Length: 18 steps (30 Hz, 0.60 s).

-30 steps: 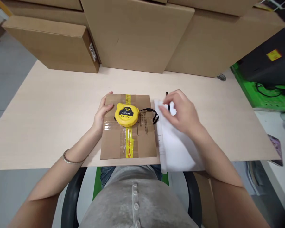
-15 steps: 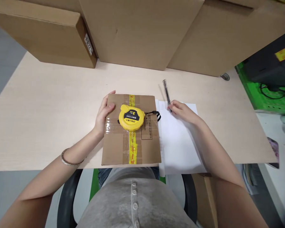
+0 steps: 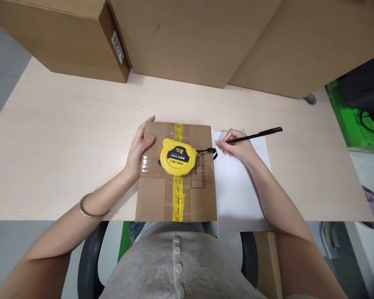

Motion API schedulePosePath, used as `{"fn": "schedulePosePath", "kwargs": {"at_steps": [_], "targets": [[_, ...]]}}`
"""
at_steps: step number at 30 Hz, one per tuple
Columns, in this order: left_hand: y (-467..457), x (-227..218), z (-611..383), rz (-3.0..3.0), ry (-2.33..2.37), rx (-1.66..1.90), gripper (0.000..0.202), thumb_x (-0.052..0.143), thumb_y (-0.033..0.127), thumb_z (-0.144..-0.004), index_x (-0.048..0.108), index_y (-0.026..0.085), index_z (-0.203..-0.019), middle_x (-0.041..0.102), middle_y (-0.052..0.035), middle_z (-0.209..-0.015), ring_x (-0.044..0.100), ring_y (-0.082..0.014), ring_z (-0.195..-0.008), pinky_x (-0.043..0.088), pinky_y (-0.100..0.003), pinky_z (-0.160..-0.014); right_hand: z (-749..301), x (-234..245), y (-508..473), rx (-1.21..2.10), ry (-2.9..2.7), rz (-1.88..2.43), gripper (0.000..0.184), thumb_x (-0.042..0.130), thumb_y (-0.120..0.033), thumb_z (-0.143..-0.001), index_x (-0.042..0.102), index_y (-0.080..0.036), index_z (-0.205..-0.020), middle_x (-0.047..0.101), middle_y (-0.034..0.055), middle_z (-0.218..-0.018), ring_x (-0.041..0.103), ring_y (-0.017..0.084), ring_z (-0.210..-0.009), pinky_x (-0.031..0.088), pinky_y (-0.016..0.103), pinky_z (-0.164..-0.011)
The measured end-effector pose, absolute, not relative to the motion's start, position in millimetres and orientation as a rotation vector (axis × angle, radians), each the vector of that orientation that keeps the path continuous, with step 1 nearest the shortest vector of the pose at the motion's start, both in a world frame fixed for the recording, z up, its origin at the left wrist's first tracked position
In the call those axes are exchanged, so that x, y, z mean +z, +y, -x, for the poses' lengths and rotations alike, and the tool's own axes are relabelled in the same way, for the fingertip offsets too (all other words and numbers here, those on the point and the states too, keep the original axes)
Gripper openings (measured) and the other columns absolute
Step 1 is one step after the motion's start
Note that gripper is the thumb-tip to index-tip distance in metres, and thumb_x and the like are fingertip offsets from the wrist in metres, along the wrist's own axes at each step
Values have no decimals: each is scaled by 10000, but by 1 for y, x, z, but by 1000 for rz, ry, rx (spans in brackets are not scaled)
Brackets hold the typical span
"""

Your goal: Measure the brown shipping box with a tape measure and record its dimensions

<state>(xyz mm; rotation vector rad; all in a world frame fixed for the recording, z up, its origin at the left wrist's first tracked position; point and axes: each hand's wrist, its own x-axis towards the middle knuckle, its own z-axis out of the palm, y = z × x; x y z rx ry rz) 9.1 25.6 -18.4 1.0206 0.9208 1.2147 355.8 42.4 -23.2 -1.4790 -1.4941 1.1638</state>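
Note:
My left hand grips the left edge of a flat cardboard box, its thumb on top and its fingers along the far side. Yellow printed tape runs down the box's middle. On the box lies a yellow tape measure with a black wrist strap reaching past the right edge. My right hand is closed round a black pen in a writing hold. It rests near the top of white paper sheets, which lie beside the box. The pen's tip is hidden by the fingers.
Large cardboard boxes stand along the back of the table, with a smaller carton at back left. To the right are a green surface holding dark equipment and a phone by the table's edge.
The pen has swung from upright to pointing right, and my right hand has settled into a writing hold on the paper. My left hand keeps its hold on the box.

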Motion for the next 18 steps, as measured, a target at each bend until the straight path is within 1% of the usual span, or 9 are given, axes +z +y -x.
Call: {"fn": "schedulePosePath", "kwargs": {"at_steps": [2, 5, 7, 12, 18], "targets": [[26, -22, -8, -1053, 894, 1223, 618, 743, 544, -888, 617, 320, -1450, 681, -58, -1406, 643, -381, -1327, 576, -465, -1042, -356, -25, 44, 1149, -1487, 1478, 459, 938, -477, -713, 557, -232, -642, 647, -12, -515, 474, 78, -369, 333, 216, -328], [27, -25, -7, -1101, 867, 1216, 597, 708, 562, -922, 600, 335, -1464, 674, -57, -1406, 644, -386, -1325, 572, -482, -1047, -356, -27, 45, 1155, -1477, 1483, 431, 926, -438, -717, 559, -232, -621, 650, -7, -528, 515, 92, -388, 370, 218, -322], [28, -25, -7, -1086, 875, 1218, 609, 723, 575, -904, 610, 335, -1451, 683, -55, -1394, 651, -384, -1316, 577, -475, -1031, -356, -28, 45, 1157, -1475, 1485, 420, 914, -418, -723, 556, -231, -610, 638, -12, -518, 506, 88, -382, 372, 217, -321], [30, -25, -8, -985, 890, 1229, 647, 807, 562, -817, 657, 329, -1401, 718, -42, -1368, 684, -360, -1267, 595, -431, -963, -355, -29, 44, 1157, -1482, 1494, 392, 897, -367, -729, 557, -224, -597, 608, -26, -486, 449, 67, -353, 333, 206, -321], [30, -25, -7, -982, 893, 1227, 631, 820, 562, -802, 682, 339, -1375, 720, -30, -1363, 677, -346, -1266, 587, -409, -957, -356, -28, 46, 1170, -1466, 1503, 392, 904, -370, -696, 559, -222, -583, 633, -11, -502, 505, 82, -365, 391, 210, -341]]}}
